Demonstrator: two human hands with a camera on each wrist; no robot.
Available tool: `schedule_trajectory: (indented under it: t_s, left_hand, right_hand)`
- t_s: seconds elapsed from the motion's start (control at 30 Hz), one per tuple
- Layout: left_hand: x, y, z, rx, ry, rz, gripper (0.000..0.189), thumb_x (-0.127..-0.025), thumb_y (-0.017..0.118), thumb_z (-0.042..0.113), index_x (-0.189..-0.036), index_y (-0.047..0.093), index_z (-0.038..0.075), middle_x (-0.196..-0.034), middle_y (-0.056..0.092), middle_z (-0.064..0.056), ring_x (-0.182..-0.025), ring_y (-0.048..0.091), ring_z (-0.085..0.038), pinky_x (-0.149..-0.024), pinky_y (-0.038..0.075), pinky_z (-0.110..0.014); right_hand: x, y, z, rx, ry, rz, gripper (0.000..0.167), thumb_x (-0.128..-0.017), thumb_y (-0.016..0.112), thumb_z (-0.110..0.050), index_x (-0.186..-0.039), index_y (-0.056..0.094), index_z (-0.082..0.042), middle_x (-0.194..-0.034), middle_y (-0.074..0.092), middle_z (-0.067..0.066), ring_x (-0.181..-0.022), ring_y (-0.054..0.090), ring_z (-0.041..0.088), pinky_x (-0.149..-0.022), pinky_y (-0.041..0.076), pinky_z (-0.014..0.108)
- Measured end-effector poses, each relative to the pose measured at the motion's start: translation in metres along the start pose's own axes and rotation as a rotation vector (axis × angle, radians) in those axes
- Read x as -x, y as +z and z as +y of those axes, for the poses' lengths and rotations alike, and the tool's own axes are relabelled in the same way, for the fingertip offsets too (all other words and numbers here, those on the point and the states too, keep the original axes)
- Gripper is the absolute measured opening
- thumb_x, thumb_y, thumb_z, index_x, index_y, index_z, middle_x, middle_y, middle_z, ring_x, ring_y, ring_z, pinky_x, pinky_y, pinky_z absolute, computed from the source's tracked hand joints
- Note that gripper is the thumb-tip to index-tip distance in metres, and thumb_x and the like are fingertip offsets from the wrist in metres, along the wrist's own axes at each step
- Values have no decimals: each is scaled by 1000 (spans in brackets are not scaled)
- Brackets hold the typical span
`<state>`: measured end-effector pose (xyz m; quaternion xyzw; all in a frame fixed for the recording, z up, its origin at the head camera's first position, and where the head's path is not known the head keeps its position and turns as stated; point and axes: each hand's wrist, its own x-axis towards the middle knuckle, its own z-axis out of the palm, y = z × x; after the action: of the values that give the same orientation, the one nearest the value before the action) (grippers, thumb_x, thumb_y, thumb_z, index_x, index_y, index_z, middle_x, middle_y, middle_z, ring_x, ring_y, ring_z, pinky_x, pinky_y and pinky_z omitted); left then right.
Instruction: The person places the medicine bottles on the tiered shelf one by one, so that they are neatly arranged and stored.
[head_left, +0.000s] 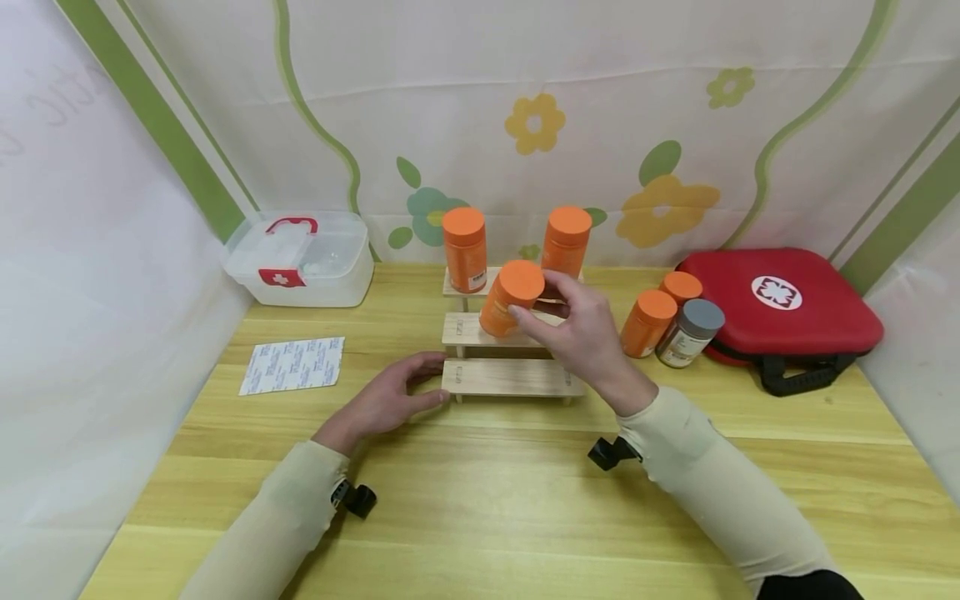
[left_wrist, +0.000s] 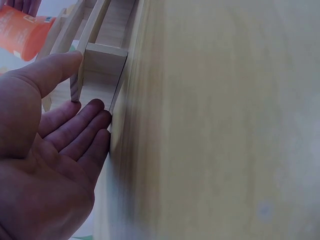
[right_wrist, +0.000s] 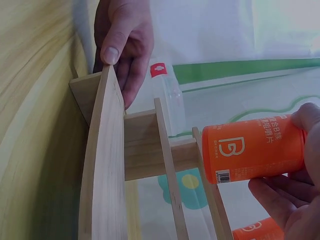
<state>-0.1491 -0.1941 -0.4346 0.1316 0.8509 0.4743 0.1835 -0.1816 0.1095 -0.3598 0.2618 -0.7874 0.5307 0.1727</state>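
Note:
My right hand [head_left: 581, 325] grips an orange bottle [head_left: 512, 297] with an orange cap between thumb and fingers. The bottle leans slightly over the middle step of a small three-tier wooden rack [head_left: 517, 377]; whether its base touches the wood, I cannot tell. In the right wrist view, white lettering and a barcode show on the bottle [right_wrist: 255, 150]. At the rack's left end, my left hand [head_left: 393, 392] holds the lowest step, thumb and fingertips on either side of the board's end [left_wrist: 76, 90]. Two like bottles, left [head_left: 466, 250] and right [head_left: 566, 242], stand on the top step.
Right of the rack stand two orange bottles [head_left: 648, 325] and a grey-capped bottle [head_left: 690, 335], beside a red first-aid case [head_left: 787, 304] with a black handle. A clear plastic box [head_left: 337, 267] sits at back left, behind a printed white sheet [head_left: 292, 367]. Patterned fabric [head_left: 465, 100] hangs behind.

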Motion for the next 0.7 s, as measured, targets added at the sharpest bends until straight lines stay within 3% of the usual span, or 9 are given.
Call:
schedule_trajectory:
  t_s: [0.7]
  left_hand:
    - [-1, 0, -2, -4, -11, 2, 69, -102, 77, 32, -162, 47, 15, -164, 54, -9, -154, 49, -35, -131, 36, -57]
  right_hand:
    - [-14, 29, 0, -75, 92, -81, 50, -94, 85, -12, -139, 66, 2, -127, 75, 17, -116, 75, 31, -99, 66, 42]
